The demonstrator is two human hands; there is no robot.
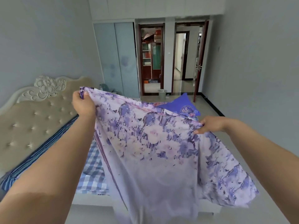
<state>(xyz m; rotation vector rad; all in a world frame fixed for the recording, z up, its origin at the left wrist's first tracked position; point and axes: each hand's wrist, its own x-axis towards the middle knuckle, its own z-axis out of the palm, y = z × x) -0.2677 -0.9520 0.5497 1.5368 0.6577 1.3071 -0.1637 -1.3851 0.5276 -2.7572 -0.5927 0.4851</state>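
Fabric fills the middle of the frame: one lilac sheet [153, 143] printed with purple flowers, held up and spread between two hands. The left hand [83, 105], centre left, has its fingers curled tight round a bunched corner of the sheet. The right hand [210, 125], right of centre and lower, pinches the top edge between thumb and fingers. Both forearms are bare and stretched forward. From the held edge the sheet hangs down to the bottom of the frame, in front of the bed.

One blue pillow [181, 105] shows just above the sheet's upper edge, right of centre.

The bed carries a blue-and-white checked cover [92, 173], visible lower left of the sheet, and one blue striped cloth [40, 152] lies along the foot of the headboard [32, 120]. That headboard is cream, button-tufted, with a carved flower on top, at the left of the frame.

The room has pale walls and a pale glossy floor [182, 89]. In the upper centre stands a wardrobe [116, 59] with two frosted sliding doors, and to its right are two dark-framed doorways. One pale bin [162, 93] stands on the floor near the pier between the doorways.
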